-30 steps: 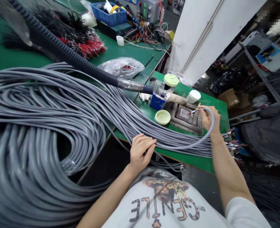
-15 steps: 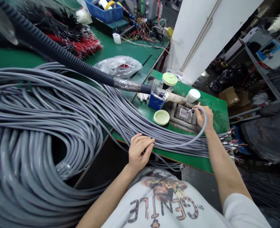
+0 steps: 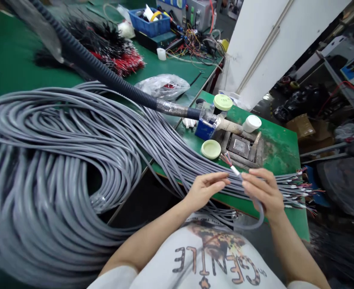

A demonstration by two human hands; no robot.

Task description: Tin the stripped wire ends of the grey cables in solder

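My right hand (image 3: 265,192) is closed round a grey cable (image 3: 259,218) near its end. From that end a white sleeve (image 3: 234,170) and a fan of thin coloured wires (image 3: 226,158) point up and left. The cable bends down below the hand in a loop. My left hand (image 3: 208,188) is just left of the cable end, its fingers stretched towards it and the thumb apart, with nothing held. Behind the wires stands a square metal solder pot (image 3: 239,146) on a stained base, with a wooden-looking stick (image 3: 255,145) lying across its right side.
A large bundle of grey cables (image 3: 113,132) runs across the green bench (image 3: 282,140). A black ribbed hose (image 3: 119,84) crosses above it. Near the pot are a pale green lid (image 3: 211,149), a white tub (image 3: 251,123), a green-lidded jar (image 3: 223,102) and a blue box (image 3: 205,129).
My right hand has drawn the cable end back from the pot towards my body. My left hand has lifted off the bundle and moved right, near the wires.
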